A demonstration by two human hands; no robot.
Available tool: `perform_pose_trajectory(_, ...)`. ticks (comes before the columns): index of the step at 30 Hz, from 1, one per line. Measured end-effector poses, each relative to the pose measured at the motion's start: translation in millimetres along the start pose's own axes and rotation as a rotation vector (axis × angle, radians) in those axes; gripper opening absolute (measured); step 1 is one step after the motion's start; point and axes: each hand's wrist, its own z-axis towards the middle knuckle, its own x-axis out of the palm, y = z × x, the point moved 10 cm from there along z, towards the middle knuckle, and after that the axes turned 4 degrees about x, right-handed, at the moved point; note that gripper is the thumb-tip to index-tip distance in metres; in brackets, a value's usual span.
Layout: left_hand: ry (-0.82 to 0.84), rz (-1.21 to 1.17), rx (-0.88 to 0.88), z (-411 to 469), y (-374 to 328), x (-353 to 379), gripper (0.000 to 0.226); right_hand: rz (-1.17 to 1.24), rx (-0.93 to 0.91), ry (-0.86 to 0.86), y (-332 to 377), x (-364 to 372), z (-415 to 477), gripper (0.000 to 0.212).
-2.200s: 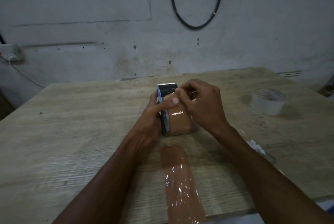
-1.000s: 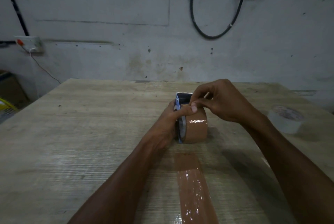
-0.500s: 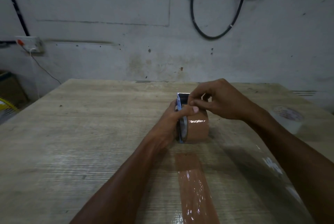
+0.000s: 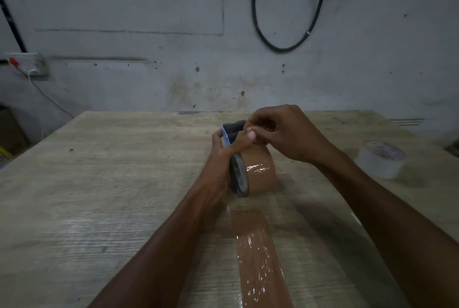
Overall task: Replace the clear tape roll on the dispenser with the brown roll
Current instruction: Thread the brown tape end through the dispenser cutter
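Observation:
The brown tape roll (image 4: 260, 171) sits in the blue dispenser (image 4: 229, 131), which stands on the wooden table (image 4: 111, 183) near its middle. My left hand (image 4: 221, 166) grips the dispenser's left side, thumb laid over the top of the roll. My right hand (image 4: 280, 133) pinches at the tape's end just behind the dispenser's cutter; the tape end itself is hidden by my fingers. The clear tape roll (image 4: 381, 160) lies flat on the table at the right, apart from both hands.
A strip of brown tape (image 4: 258, 258) is stuck along the table toward me, with shiny clear film beside it. The wall is close behind the table, with a hanging black cable (image 4: 285, 46) and a socket (image 4: 27, 64) at left.
The dispenser with the brown roll has tilted and lifted a little toward the back. My right-hand fingers have shifted at the cutter end. The clear roll has not moved.

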Motion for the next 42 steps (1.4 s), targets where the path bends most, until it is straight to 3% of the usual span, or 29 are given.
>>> perform_pose_trajectory(7,0.054,0.056,-0.019,-1.1,-0.2,-0.3,0.084,0.003,0.073,-0.017,-2.2,2.0,-1.3,0.01)
perform_pose_trajectory(11,0.095,0.084,0.006,-2.0,-2.8,0.9,0.074,0.076,0.142,-0.064,-9.4,-1.1,-5.5,0.011)
perform_pose_trajectory(18,0.126,0.146,0.038,-1.3,-4.1,1.7,0.092,0.228,0.299,-0.125,-30.2,-6.8,-14.0,0.008)
perform_pose_trajectory(25,0.032,0.03,-0.009,-3.1,-6.8,-3.5,0.076,0.34,0.37,-0.13,-36.2,5.0,-16.7,0.007)
perform_pose_trajectory(31,0.019,0.052,-0.035,-0.6,-1.8,-7.7,0.064,0.611,0.548,-0.086,-48.7,16.9,-19.0,0.018)
perform_pose_trajectory(37,0.024,0.04,-0.031,1.0,-0.2,-7.5,0.055,0.545,0.577,0.012,-45.8,19.9,-16.4,0.027)
perform_pose_trajectory(42,0.027,0.048,-0.014,2.2,-1.0,-8.5,0.058,0.407,0.498,0.019,-40.6,18.1,-14.1,0.015)
